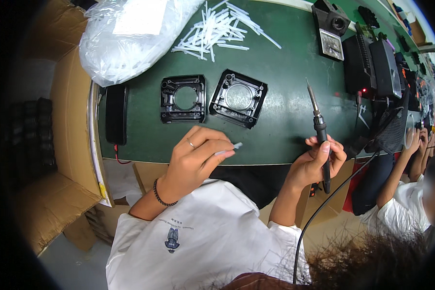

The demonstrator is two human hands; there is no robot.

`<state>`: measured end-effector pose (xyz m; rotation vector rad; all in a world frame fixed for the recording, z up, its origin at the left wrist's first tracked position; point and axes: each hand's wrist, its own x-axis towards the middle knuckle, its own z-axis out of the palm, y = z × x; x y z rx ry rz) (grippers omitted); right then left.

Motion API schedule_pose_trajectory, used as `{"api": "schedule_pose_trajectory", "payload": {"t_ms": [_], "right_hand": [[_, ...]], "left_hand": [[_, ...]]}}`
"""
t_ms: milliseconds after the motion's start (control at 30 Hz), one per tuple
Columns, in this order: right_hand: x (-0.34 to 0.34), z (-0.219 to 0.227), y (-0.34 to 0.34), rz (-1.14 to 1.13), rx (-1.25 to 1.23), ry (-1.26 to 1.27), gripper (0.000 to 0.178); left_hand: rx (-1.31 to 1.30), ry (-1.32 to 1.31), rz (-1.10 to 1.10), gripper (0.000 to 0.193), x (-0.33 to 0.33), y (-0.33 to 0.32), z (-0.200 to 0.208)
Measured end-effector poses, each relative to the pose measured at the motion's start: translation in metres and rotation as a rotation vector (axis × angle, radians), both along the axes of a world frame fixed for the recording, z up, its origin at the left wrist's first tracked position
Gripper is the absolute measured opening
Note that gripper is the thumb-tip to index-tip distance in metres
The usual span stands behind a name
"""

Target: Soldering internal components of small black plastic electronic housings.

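My left hand (195, 152) is closed in a pinch around a short white plastic strip (234, 147), just over the table's near edge. My right hand (323, 157) grips a soldering iron (322, 130) by its black handle, its metal tip pointing up and away from me. Beyond my left hand, two square black plastic housings lie side by side. The left housing (165, 113) sits nearly straight, and the right housing (255, 104) is turned at an angle. Each has a large round opening. Neither hand touches them.
A heap of white plastic strips (212, 31) lies at the far side beside a clear plastic bag (116, 53). A black phone (116, 115) rests at left. Soldering iron stand (331, 29) and black boxes (360, 63) stand right. Another person's hands (413, 140) are farther right.
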<state>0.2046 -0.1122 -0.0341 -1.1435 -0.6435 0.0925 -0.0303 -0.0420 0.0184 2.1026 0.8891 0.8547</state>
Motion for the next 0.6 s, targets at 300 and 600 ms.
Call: {"api": "schedule_pose_trajectory", "payload": {"t_ms": [300,600], "right_hand": [[0.005,-0.005,-0.003,-0.009,0.023,0.017,0.016],[0.004,-0.004,-0.003,0.002,0.031,0.012,0.015]], "left_hand": [[0.066,0.164,0.028,0.017,-0.004,-0.01,-0.015],[0.157,0.264,-0.072,0.027,-0.012,-0.001,-0.005]]}}
